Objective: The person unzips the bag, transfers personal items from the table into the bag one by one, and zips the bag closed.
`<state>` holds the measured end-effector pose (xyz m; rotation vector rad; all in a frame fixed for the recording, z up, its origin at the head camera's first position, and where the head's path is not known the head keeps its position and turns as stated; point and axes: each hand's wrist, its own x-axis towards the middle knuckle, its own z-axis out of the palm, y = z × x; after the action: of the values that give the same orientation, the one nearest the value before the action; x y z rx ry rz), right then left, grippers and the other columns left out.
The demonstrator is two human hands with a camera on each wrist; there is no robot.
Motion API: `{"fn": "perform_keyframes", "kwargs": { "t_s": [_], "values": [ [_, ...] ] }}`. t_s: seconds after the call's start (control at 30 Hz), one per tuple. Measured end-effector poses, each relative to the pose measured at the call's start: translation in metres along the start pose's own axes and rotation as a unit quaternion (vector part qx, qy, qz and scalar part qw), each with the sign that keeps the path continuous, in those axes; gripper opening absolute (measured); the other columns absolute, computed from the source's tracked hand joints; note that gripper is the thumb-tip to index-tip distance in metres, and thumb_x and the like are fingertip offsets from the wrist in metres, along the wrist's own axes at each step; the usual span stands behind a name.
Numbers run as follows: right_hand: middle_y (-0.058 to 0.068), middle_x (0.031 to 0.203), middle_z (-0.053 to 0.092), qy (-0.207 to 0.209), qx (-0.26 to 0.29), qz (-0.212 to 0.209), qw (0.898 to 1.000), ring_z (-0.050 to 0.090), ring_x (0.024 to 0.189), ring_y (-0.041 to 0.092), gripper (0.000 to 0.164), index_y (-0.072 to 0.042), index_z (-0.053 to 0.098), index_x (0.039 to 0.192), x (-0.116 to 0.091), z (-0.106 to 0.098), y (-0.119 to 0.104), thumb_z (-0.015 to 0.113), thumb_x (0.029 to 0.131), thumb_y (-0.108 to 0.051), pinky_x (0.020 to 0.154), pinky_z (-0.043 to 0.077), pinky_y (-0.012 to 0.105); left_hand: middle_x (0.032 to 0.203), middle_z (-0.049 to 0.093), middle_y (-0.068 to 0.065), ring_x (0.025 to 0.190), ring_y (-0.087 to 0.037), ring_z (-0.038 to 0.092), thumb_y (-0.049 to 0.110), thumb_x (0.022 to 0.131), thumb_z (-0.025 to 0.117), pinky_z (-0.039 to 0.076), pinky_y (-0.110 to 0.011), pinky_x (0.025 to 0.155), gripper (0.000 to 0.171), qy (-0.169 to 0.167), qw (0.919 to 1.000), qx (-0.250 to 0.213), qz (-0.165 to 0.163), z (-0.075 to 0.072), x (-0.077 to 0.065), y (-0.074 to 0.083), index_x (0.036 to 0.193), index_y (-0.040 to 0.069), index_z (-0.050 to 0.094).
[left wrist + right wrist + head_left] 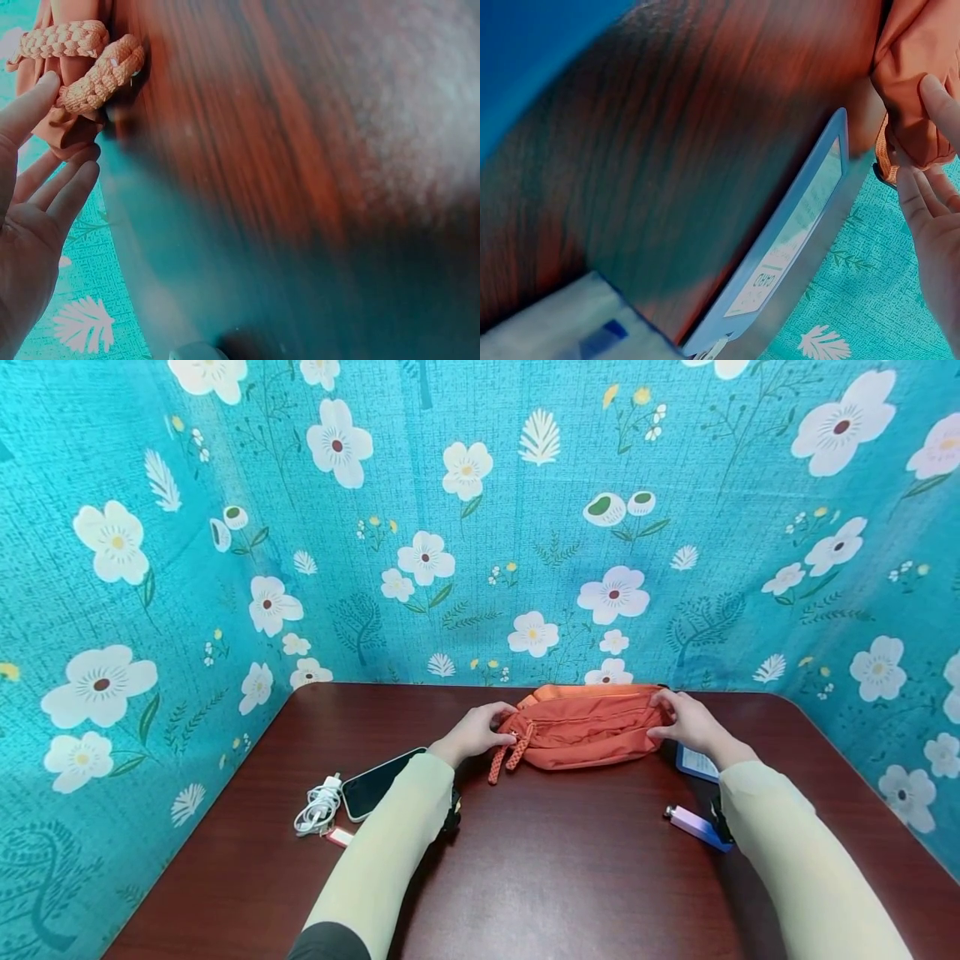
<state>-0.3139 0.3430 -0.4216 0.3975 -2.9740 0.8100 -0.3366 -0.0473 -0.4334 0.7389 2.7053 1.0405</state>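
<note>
An orange-red waist bag lies at the back of the table, its fabric creased. Braided cord pulls hang from its left end. My left hand holds that end, thumb in front by the cords and fingers behind. At the opposite end, my right hand pinches the fabric between thumb and fingers, as the right wrist view also shows. A brighter orange strap runs along the bag's back edge. Beside the right hand lies a blue-framed card holder, partly covered by that hand in the head view.
On the left lie a dark-screened phone, a white charger with coiled cable and a small red-and-white item, partly behind the left sleeve. A pink-to-blue stick-shaped object lies near the right wrist. Flowered turquoise cloth surrounds the table.
</note>
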Motion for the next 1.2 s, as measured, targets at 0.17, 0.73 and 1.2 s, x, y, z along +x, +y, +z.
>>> {"fn": "perform_keyframes", "kwargs": {
  "t_s": [0.17, 0.73, 1.2],
  "values": [
    [0.02, 0.104, 0.049, 0.005, 0.0, -0.004, 1.0, 0.047, 0.092, 0.036, 0.048, 0.002, 0.052, 0.119, -0.001, 0.0, -0.001, 0.079, 0.081, -0.012, 0.078, 0.047, 0.049, 0.13, 0.058, -0.006, 0.116, -0.023, 0.056, 0.019, 0.089, 0.072, 0.045, -0.036, 0.097, 0.046, 0.0, 1.0, -0.001, 0.0, 0.0, 0.0, 0.0, 0.132, 0.015, 0.056],
    [0.017, 0.099, 0.055, 0.005, -0.001, -0.027, 1.0, 0.05, 0.084, 0.031, 0.045, 0.0, 0.055, 0.116, -0.012, -0.001, -0.001, 0.08, 0.08, -0.011, 0.074, 0.049, 0.044, 0.122, 0.062, -0.005, 0.108, -0.02, 0.06, 0.018, 0.086, 0.075, 0.05, -0.032, 0.09, 0.043, -0.024, 0.9992, 0.005, 0.032, -0.007, -0.009, 0.002, 0.125, 0.012, 0.057],
    [0.007, 0.079, 0.047, 0.028, -0.005, -0.067, 0.997, 0.045, 0.071, 0.021, 0.03, -0.006, 0.055, 0.102, -0.026, 0.0, -0.015, 0.077, 0.082, -0.003, 0.064, 0.039, 0.035, 0.118, 0.063, -0.005, 0.105, -0.018, 0.061, 0.018, 0.086, 0.075, 0.051, -0.032, 0.088, 0.041, -0.044, 0.9979, 0.007, 0.047, -0.017, -0.023, 0.005, 0.122, 0.012, 0.056]
  ]
}}
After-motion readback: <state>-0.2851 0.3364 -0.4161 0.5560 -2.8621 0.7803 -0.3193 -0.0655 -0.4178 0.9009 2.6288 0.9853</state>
